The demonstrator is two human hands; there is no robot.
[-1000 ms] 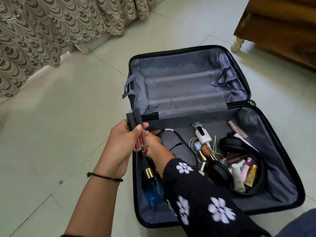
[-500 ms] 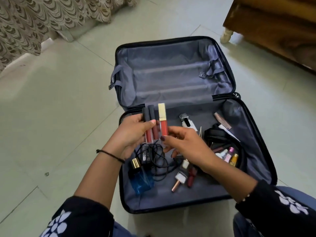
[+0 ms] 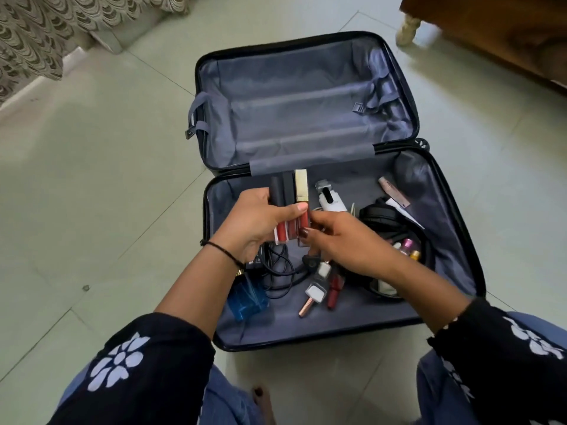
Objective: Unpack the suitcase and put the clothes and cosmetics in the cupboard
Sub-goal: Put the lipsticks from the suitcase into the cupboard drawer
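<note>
**Suitcase open, cosmetics half-gathered**

Black hard-shell suitcase with grey fabric lining (image 3: 214,335) lies fully open on the floor; far half bare, near half holds loose items. Three red lip gloss tubes (image 3: 75,228), two black-capped and one gold-capped, are held upright side by side above the near half. On the lining: blue glass perfume bottle (image 3: 247,302) at left, rose-gold-handled cosmetic tubes (image 3: 313,297) mid, round black pouch of small bottles (image 3: 408,246) at right.
</note>
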